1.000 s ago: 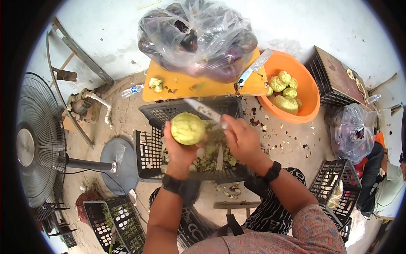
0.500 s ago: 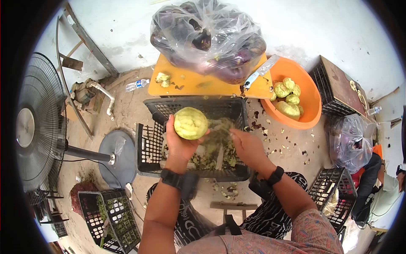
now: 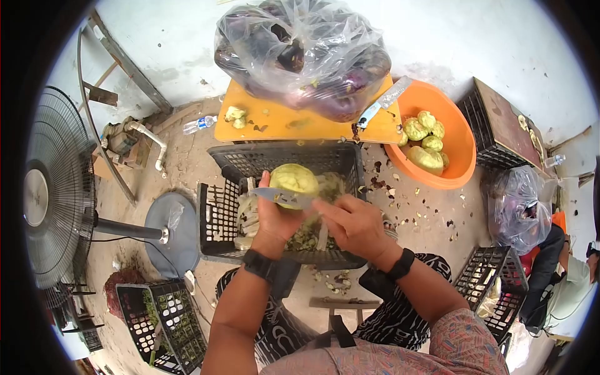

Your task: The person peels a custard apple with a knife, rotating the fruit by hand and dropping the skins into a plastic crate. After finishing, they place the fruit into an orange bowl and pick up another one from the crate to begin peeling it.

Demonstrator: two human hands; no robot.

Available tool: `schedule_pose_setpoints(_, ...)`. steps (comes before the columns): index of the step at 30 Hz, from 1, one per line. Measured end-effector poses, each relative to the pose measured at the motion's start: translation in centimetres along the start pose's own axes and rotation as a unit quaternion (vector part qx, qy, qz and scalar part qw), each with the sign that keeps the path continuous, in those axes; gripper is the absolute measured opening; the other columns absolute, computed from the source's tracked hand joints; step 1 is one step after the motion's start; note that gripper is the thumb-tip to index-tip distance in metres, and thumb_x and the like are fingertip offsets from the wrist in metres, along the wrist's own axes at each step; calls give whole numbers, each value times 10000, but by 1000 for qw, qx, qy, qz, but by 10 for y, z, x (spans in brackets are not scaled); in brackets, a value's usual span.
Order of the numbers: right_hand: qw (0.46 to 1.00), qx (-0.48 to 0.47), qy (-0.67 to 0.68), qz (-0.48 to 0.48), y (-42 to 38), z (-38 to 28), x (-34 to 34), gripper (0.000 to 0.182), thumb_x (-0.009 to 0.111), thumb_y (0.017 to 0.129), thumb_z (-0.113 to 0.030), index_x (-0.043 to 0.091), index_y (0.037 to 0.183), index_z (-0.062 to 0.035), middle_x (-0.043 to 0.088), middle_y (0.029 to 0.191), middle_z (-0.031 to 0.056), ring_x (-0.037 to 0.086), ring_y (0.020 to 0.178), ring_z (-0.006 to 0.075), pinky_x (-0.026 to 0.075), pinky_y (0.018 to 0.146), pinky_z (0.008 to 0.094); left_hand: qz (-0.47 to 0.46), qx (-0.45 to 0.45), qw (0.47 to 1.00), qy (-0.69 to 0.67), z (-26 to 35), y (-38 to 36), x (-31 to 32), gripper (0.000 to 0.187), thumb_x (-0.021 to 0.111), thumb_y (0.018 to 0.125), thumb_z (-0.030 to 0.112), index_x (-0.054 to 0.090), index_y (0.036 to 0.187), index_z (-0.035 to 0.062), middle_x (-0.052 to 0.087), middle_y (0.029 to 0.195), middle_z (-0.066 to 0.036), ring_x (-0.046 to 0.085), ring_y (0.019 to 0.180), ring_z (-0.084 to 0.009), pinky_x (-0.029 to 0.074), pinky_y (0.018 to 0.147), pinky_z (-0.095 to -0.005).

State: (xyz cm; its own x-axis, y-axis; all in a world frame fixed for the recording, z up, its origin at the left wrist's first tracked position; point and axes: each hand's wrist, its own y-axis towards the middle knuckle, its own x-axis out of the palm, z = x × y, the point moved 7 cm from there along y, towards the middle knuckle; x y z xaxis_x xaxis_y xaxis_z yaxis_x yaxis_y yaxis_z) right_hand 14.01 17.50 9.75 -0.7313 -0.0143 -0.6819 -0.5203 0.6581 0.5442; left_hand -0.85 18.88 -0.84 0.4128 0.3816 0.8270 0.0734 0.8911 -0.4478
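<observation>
My left hand (image 3: 275,220) cradles a peeled round eggplant (image 3: 294,177), pale yellow-green, above the black plastic crate (image 3: 215,215). Closed around the handle of a knife, my right hand (image 3: 359,224) is just to the right of it. The knife's blade (image 3: 282,198) points left and lies across the lower front of the eggplant, close to my left fingers. Below both hands, peelings and trimmings (image 3: 306,237) fill part of the crate.
A clear bag of purple eggplants (image 3: 337,81) and a second knife (image 3: 384,103) rest on an orange board (image 3: 275,128). An orange basin (image 3: 459,140) holds several peeled eggplants. A fan (image 3: 56,187) stands left, crates (image 3: 494,287) lower right. At the far right a person (image 3: 565,281) is partly visible.
My right hand has moved left and slightly down, bringing the knife blade, blurred before, across the eggplant. My left hand and the eggplant have shifted a little right.
</observation>
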Motion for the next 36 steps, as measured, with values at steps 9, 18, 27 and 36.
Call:
schedule_pose_setpoints(9, 999, -26, -15, 16, -4, 0, -2, 357, 704, 797, -134, 688, 1143, -221, 506, 673, 14, 552, 549, 203, 450, 466, 330, 1, -30, 999, 15, -4, -15, 13, 687, 329, 911, 666, 537, 1281, 126, 571, 1253, -105, 528, 1144, -276, 406, 967, -463)
schedule_pose_setpoints(18, 999, -29, -20, 2, 2, -5, -2, 316, 711, 789, -103, 715, 1097, -174, 540, 679, 33, 556, 531, 213, 452, 464, 327, 20, -26, 998, 47, -6, -15, 7, 661, 331, 910, 657, 544, 1273, 147, 580, 1251, -89, 534, 1143, -258, 418, 929, -445)
schedule_pose_setpoints(27, 999, -23, -9, 23, 2, 3, -5, 331, 690, 799, -128, 695, 1119, -214, 511, 658, 13, 536, 517, 200, 437, 447, 327, -28, -39, 995, 84, -14, -13, 1, 628, 339, 913, 653, 565, 1230, 160, 618, 1175, -62, 592, 1041, -235, 458, 725, -379)
schedule_pose_setpoints(36, 999, -37, -15, 2, -2, -8, -10, 325, 713, 761, -78, 719, 1071, -173, 544, 673, 20, 562, 527, 202, 448, 461, 316, 20, 0, 998, 61, -4, -17, 15, 646, 399, 872, 673, 585, 1222, 163, 638, 1131, -56, 614, 970, -220, 467, 680, -340)
